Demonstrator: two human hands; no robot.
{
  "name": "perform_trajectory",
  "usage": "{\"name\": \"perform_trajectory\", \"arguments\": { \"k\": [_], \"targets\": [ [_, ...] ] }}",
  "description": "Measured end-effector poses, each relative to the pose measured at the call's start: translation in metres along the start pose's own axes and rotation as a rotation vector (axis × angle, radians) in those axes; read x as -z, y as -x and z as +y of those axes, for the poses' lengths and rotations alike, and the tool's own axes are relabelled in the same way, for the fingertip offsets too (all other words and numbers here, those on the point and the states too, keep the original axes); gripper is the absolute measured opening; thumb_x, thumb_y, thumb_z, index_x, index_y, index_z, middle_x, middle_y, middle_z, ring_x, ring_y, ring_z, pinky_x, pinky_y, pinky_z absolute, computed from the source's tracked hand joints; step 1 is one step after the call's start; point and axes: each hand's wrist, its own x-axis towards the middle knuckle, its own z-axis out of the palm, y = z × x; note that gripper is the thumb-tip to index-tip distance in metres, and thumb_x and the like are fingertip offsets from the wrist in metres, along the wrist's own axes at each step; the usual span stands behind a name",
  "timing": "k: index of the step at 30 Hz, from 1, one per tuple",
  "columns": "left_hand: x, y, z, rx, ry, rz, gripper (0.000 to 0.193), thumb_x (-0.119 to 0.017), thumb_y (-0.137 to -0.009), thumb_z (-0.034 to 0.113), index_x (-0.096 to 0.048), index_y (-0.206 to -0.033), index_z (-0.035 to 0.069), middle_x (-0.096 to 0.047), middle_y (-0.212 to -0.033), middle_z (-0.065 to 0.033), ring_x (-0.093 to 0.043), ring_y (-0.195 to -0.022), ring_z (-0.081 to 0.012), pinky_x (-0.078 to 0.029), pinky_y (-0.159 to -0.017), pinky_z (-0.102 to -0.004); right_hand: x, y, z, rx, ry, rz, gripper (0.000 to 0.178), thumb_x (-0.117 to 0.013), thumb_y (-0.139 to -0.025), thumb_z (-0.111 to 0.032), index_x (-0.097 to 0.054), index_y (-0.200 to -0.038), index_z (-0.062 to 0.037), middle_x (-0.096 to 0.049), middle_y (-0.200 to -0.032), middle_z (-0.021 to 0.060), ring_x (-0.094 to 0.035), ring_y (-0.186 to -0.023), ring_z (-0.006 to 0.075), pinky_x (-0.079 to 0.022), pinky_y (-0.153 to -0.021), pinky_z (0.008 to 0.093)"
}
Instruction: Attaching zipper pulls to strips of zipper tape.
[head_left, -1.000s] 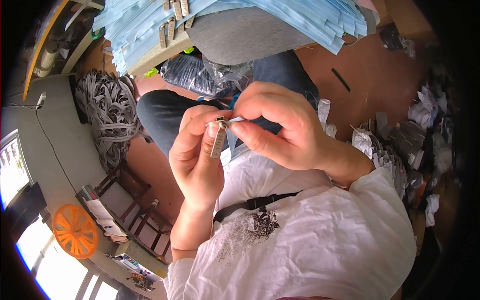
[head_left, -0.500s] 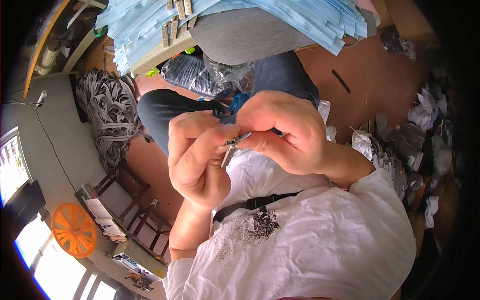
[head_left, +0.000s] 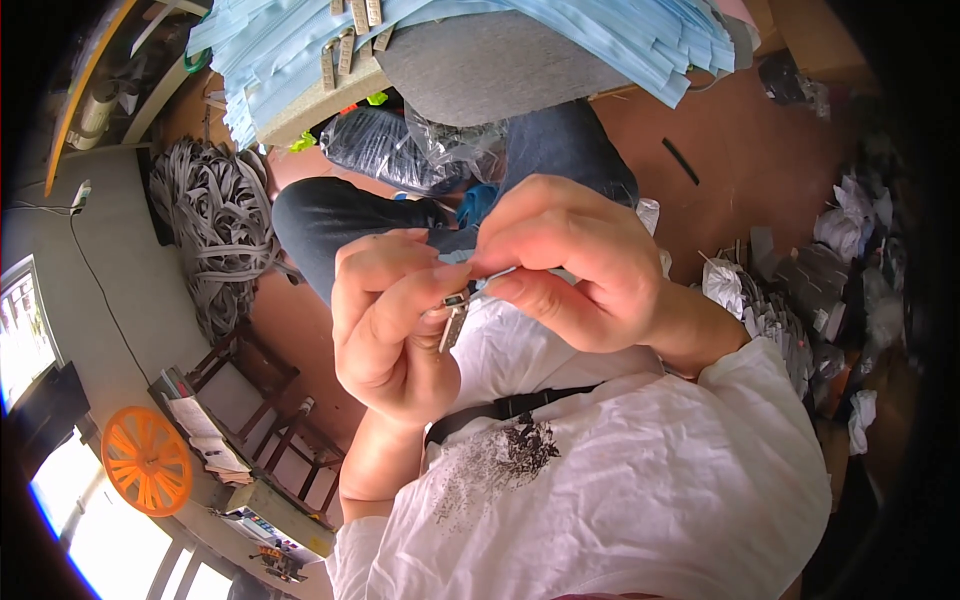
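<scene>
Close to the camera, the left hand (head_left: 395, 320) was curled with thumb and fingertips pinched on a small metal zipper slider (head_left: 455, 318), its pull tab hanging down. The right hand (head_left: 575, 265), touching the left, was closed in a fist-like pinch on a pale blue zipper tape (head_left: 495, 280) meeting the slider. Below them lay a white shirt (head_left: 620, 470) with a black strap (head_left: 520, 405). Farther off were dark-trousered knees (head_left: 340, 215), a heap of grey straps (head_left: 215, 230), and a stack of pale blue tapes (head_left: 560, 30) on a table.
</scene>
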Motion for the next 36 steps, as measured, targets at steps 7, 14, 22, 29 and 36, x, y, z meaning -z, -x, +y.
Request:
{"name": "perform_trajectory", "arguments": {
  "k": [7,14,22,29,36],
  "targets": [
    [-0.0005,0.0010,-0.0006,0.020,0.004,0.007,0.014,-0.069,-0.090,0.012,-0.071,-0.098,0.001,-0.065,-0.090,-0.0110,-0.061,-0.085,-0.0252,-0.053,-0.083,-0.0435,-0.0035,0.0003,0.0059,0.076,0.045,-0.005,0.016,-0.075,-0.082,0.001,-0.066,-0.095,0.0018,-0.066,-0.090,0.0116,-0.063,-0.074,0.0239,-0.051,-0.064,0.0333],
    [-0.0015,0.0016,-0.0015,0.044,0.036,0.020,0.014,-0.068,-0.091,0.012,-0.070,-0.098,0.000,-0.065,-0.090,-0.0116,-0.061,-0.086,-0.0263,-0.054,-0.083,-0.0433,-0.0043,-0.0014,0.0099,0.144,0.041,-0.022,0.015,-0.075,-0.084,-0.005,-0.065,-0.093,0.0029,-0.065,-0.089,0.0142,-0.061,-0.071,0.0245,-0.049,-0.061,0.0332],
    [0.0015,-0.0018,-0.0023,-0.011,-0.036,-0.029,0.014,-0.069,-0.087,0.010,-0.071,-0.097,0.000,-0.065,-0.089,-0.0112,-0.061,-0.084,-0.0260,-0.054,-0.081,-0.0434,-0.0040,-0.0005,0.0056,0.046,0.028,-0.005,0.023,-0.080,-0.075,0.002,-0.068,-0.094,-0.0013,-0.067,-0.088,0.0090,-0.066,-0.078,0.0249,-0.053,-0.065,0.0346],
    [0.0025,-0.0032,0.0011,-0.035,-0.080,-0.057,0.018,-0.068,-0.079,0.003,-0.071,-0.097,0.001,-0.064,-0.087,-0.0103,-0.060,-0.081,-0.0258,-0.055,-0.080,-0.0446,-0.0026,0.0028,0.0072,-0.004,-0.044,0.011,0.022,-0.081,-0.077,0.000,-0.067,-0.094,-0.0019,-0.068,-0.087,0.0088,-0.067,-0.077,0.0237,-0.054,-0.067,0.0341],
    [0.0026,-0.0034,0.0011,-0.036,-0.087,-0.058,0.019,-0.068,-0.078,0.002,-0.071,-0.097,0.001,-0.064,-0.087,-0.0096,-0.060,-0.082,-0.0258,-0.055,-0.080,-0.0446,-0.0036,-0.0001,0.0088,0.070,-0.023,0.015,0.021,-0.079,-0.077,0.002,-0.066,-0.092,-0.0022,-0.067,-0.086,0.0081,-0.065,-0.073,0.0233,-0.051,-0.063,0.0346]
  ]
}}
